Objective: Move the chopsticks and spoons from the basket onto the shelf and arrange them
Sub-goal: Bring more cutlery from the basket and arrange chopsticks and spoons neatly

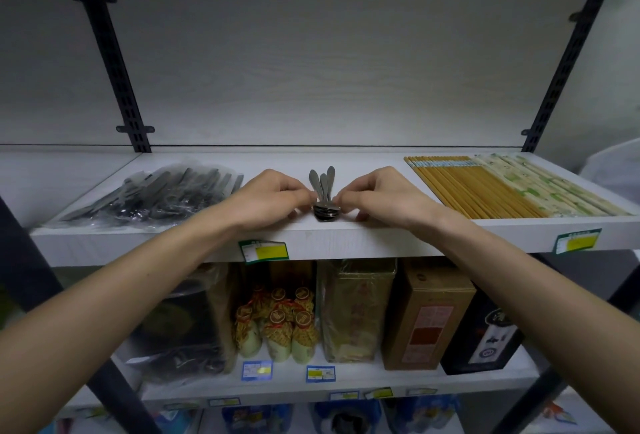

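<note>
Head view, white shelf (346, 239) seen from just below eye level. At 9 o'clock of the shelf lies a clear plastic bag of dark cutlery (162, 194), handles fanned toward the back wall. At 3 o'clock sit the chopsticks: a tan wooden set (474, 187) with pale blue bands at the far ends, and just beside it, further right, a cream set with green print (554, 187). Both sets lie flat, side by side, running front to back. Green-and-yellow price tags (265, 251) hang on the shelf's front edge.

Lower shelf, 6 o'clock: a dark bagged item (180, 322), small wrapped bottles with gold netting (277, 326), a gold carton (353, 312), a brown box (426, 319), a dark box (485, 336).

Nothing lies between the hands and the spoons.

Spoons (325, 196): a small nested stack of plain metal ones at shelf centre, near the front edge. Bowls face the camera, stacked one on another; handles splay slightly toward 12 o'clock.

Left hand (273, 199): fingers curled, tips pinching the stack's left side. Right hand (381, 199): fingers curled likewise, tips pinching the right side. Both wrists rest low over the shelf's front edge.
</note>
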### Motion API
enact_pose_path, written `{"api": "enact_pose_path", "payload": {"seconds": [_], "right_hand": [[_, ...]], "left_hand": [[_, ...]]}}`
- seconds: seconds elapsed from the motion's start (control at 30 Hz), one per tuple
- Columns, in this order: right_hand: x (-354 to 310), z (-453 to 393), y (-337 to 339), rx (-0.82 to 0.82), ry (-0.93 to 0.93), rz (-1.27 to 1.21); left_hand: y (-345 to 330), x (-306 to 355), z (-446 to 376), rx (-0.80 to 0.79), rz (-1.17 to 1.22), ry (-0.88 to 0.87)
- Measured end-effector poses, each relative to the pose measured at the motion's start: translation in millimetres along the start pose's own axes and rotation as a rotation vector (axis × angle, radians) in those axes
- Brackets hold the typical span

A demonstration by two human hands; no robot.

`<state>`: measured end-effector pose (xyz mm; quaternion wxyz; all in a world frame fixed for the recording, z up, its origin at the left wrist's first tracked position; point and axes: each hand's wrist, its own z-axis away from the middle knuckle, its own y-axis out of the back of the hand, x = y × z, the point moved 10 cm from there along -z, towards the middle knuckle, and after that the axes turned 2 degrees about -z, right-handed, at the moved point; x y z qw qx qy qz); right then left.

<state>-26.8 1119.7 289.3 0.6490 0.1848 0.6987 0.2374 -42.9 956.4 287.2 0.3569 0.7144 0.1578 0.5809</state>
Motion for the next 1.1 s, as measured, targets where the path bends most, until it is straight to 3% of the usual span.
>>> {"api": "enact_pose_path", "payload": {"seconds": [0.17, 0.4, 0.63, 0.9, 1.1], "right_hand": [[-2.7, -1.9, -2.8, 0.009, 0.005, 0.013], [-6.4, -10.5, -10.8, 0.052, 0.032, 0.059], [-7.9, -9.7, -19.2, 0.117, 0.089, 0.053], [-11.6, 3.2, -17.2, 0.244, 0.108, 0.153], [-16.8, 20.3, -10.8, 0.338, 0.193, 0.182]], "left_hand": [[-1.3, 4.6, 5.3, -0.077, -0.012, -0.038], [-0.3, 2.1, 10.7, -0.062, 0.028, -0.07], [9.7, -4.3, 10.1, 0.143, -0.266, -0.15], [4.8, -0.5, 16.5, 0.176, -0.286, -0.18], [2.7, 11.4, 34.6, 0.319, -0.512, -0.325]]}}
